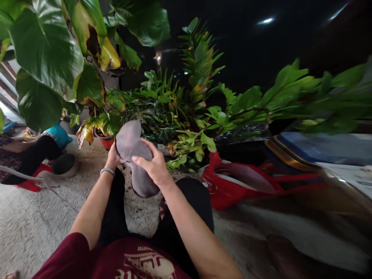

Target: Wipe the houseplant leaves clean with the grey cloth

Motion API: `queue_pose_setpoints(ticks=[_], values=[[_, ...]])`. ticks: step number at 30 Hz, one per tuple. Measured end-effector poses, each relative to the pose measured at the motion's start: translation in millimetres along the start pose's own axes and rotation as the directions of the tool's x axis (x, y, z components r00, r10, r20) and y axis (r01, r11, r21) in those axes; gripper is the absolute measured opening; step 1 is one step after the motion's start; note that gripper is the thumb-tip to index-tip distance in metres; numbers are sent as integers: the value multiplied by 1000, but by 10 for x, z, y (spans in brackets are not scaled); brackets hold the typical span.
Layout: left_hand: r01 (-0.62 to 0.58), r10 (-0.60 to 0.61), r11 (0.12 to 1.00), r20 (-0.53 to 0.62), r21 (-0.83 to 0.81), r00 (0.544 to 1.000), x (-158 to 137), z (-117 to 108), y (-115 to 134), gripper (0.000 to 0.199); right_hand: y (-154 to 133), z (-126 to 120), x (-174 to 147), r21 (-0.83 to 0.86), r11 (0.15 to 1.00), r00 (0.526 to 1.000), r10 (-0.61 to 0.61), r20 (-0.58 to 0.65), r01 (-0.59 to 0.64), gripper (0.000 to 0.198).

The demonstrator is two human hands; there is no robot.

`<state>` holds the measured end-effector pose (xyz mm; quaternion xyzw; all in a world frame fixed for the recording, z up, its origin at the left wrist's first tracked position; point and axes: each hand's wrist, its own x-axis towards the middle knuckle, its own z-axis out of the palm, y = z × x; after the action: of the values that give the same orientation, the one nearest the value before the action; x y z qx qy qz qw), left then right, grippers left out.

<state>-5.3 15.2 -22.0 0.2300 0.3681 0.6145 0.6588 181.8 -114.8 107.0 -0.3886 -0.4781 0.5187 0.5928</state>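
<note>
In front of my knees I hold flat grey fabric pieces [142,180] with rounded ends and a dark edge, shaped like insoles. One grey lobe overlaps the other; whether they are joined I cannot tell. My right hand [155,164] grips them from the right, thumb pressed on the upper face and the index finger along the edge. My left hand [112,158], with a bracelet on its wrist, supports the upper lobe from the left. Most of its fingers are hidden behind the fabric.
Leafy potted plants [162,97] stand close ahead, large leaves [43,50] overhanging at left. A red bag [232,186] sits beside my right knee. At left are a grey bowl [66,166], a red stool [31,182] and a seated person [26,155].
</note>
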Motion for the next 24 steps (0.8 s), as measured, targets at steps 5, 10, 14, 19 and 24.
queue_pose_setpoints(ticks=[5,10,14,19,24], values=[[37,-40,997,32,72,999,-37,-21,-33,44,226,142,381,20,1000,996,-12,-92,14,66],[27,-22,995,-52,97,998,-34,-44,22,46,641,16,-191,-8,937,932,346,-104,-349,66],[27,-26,996,-8,90,1000,-27,-23,20,44,244,-138,-263,-22,983,983,182,-19,-182,65],[10,-12,986,14,165,1000,-81,17,-16,46,-13,-99,357,11,990,969,-134,-208,140,74],[-7,8,979,-8,204,1000,-92,15,-32,49,546,38,131,34,969,953,246,-176,-244,69]])
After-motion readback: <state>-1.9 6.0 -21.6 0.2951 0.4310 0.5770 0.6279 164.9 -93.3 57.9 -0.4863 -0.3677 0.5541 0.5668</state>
